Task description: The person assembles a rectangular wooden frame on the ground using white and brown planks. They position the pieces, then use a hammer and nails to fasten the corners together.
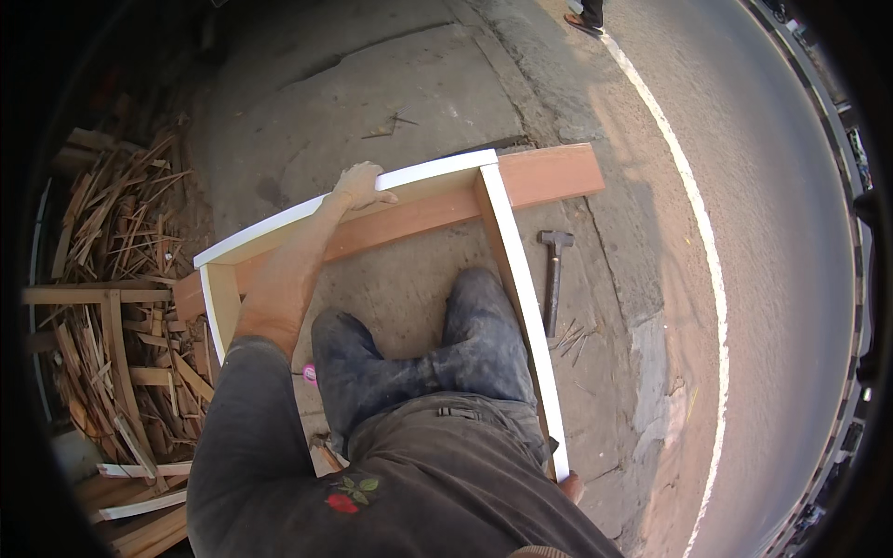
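Presently, I have the white-edged wooden frame point(437, 170) around the wearer's knees point(479, 290), its far rail over the brown plank point(558, 175) on the pavement point(372, 121). I judge the plank to be a support for that side. The left hand point(358, 189) grips the far rail, fingers wrapped over its edge, presumably to steady it. The right hand point(574, 487) shows partly beside the right rail's near end; I cannot tell whether its fingers grip. The hammer point(553, 284) and nails point(577, 339) lie outside the right rail, probably for short reach.

Clearance: the plank projects past the far right corner, toward the road. Leftward, scrap wood point(116, 205) restricts movement; pavement beyond the far rail offers more room.
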A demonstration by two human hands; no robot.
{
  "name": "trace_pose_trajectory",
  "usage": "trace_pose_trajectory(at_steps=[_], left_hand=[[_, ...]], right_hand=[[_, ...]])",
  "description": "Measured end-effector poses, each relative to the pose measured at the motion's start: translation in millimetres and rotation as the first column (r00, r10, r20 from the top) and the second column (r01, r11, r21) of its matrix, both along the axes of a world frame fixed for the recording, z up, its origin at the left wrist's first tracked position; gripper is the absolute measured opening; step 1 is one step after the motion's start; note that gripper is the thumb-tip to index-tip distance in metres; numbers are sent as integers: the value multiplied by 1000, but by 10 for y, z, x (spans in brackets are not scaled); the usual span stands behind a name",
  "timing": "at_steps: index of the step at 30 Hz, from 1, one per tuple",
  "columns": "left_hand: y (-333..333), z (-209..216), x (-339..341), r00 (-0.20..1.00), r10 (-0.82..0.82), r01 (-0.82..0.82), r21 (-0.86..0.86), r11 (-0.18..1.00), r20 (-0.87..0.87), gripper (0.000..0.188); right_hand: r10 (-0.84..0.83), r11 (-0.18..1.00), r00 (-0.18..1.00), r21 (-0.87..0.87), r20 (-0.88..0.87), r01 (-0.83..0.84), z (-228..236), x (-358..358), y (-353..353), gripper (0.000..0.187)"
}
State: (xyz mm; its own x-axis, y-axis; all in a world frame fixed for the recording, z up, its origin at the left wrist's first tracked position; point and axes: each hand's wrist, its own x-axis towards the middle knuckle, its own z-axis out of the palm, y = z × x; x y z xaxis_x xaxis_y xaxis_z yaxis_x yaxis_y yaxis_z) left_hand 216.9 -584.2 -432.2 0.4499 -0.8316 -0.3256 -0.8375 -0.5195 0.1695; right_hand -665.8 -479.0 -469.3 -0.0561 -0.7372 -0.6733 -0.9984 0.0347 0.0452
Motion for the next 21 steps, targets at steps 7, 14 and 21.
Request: trace_pose_trajectory(at_steps=[7, 14, 21], left_hand=[[-1443, -163, -1015, 988, 108, -135, -270, 953, -113, 104], [-1518, -178, -1198, 978, 167, -192, -231, 954, -125, 108], [-1534, -239, -1159, 982, 167, -184, -234, 955, -90, 110]], right_hand=[[-161, 987, 987, 28, 1, 160, -150, -621, 260, 69], [-61, 997, 997, 34, -57, 63, -153, -651, 314, 36], [-25, 998, 999, 57, -23, 26, -138, -648, 364, 37]])
